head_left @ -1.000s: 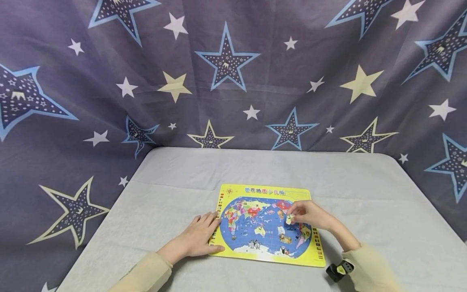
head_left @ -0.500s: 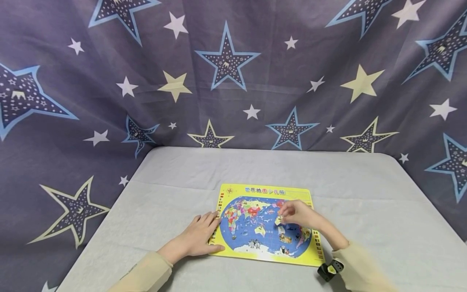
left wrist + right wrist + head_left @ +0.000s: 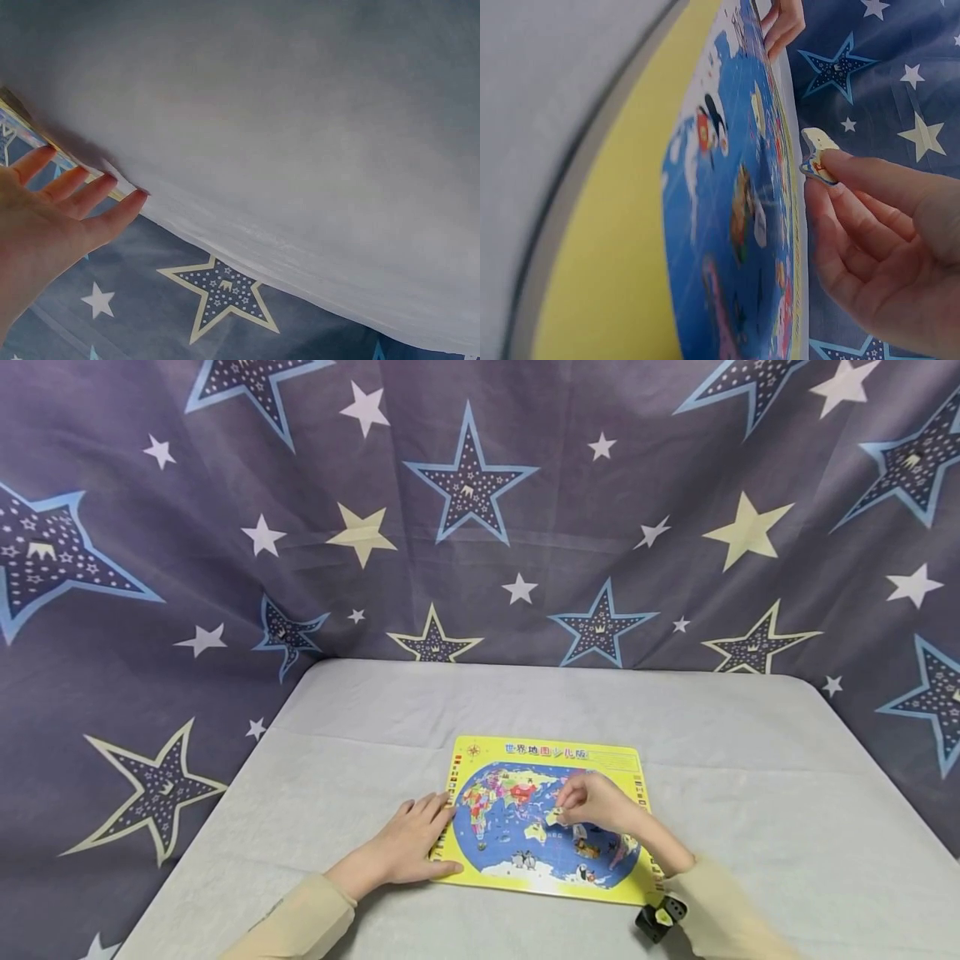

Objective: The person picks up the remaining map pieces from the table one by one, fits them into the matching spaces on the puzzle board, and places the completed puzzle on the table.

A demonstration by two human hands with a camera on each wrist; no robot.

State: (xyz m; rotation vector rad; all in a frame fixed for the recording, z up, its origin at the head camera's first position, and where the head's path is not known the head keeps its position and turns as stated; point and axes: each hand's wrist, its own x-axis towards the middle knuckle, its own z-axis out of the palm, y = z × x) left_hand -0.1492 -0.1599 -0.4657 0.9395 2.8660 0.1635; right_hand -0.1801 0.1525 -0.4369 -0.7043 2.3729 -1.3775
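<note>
A yellow-bordered world map puzzle board [image 3: 525,886] lies flat, with blue oceans, coloured continents and printed animals. My right hand [image 3: 600,802] is over the middle of the map, right of the pale Australia shape [image 3: 535,832]. Between thumb and fingertips it pinches a small cream-coloured puzzle piece [image 3: 821,141] with a blue edge and a small red mark. In the right wrist view the piece is held up off the board. My left hand [image 3: 408,842] rests with spread, straight fingers along the board's left edge. The left wrist view has those fingers [image 3: 112,217] at the board's edge.
A pale grey cloth covers the table [image 3: 360,710] around the board. Behind and beside it hangs a dark curtain [image 3: 525,552] patterned with stars. A small black device [image 3: 660,918] sits at the right wrist, close to the board's lower right corner.
My right hand has moved left across the map with the puzzle piece, from near the Americas toward Australia. My left hand has stayed at the board's left edge.
</note>
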